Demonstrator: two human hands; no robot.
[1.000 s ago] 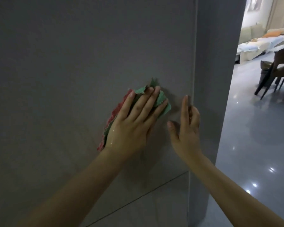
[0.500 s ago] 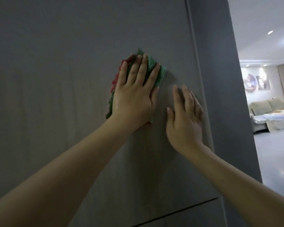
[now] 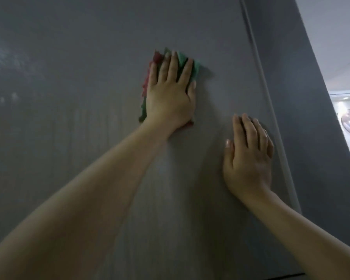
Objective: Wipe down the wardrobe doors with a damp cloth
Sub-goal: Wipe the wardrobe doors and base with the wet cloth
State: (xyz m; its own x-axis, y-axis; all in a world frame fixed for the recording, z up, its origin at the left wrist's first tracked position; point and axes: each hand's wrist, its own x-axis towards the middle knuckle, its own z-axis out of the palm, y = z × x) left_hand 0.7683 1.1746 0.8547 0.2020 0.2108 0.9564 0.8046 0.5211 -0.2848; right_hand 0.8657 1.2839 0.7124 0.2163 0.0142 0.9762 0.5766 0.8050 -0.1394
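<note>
Pressing cloth flat on wardrobe door: left hand; right hand flat beside.

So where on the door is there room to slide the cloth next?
Bare door lies left of the cloth and above it. Toward the right it is tight: the right hand lies flat by the door's edge strip, below and right of the left hand pressing the cloth.

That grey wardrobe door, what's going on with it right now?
A person is wiping it. The left hand presses a green and red cloth flat against the wardrobe door, fingers straight. The right hand rests open on the door lower down, near its right edge, holding nothing. A lit room shows past the wardrobe's side.
</note>
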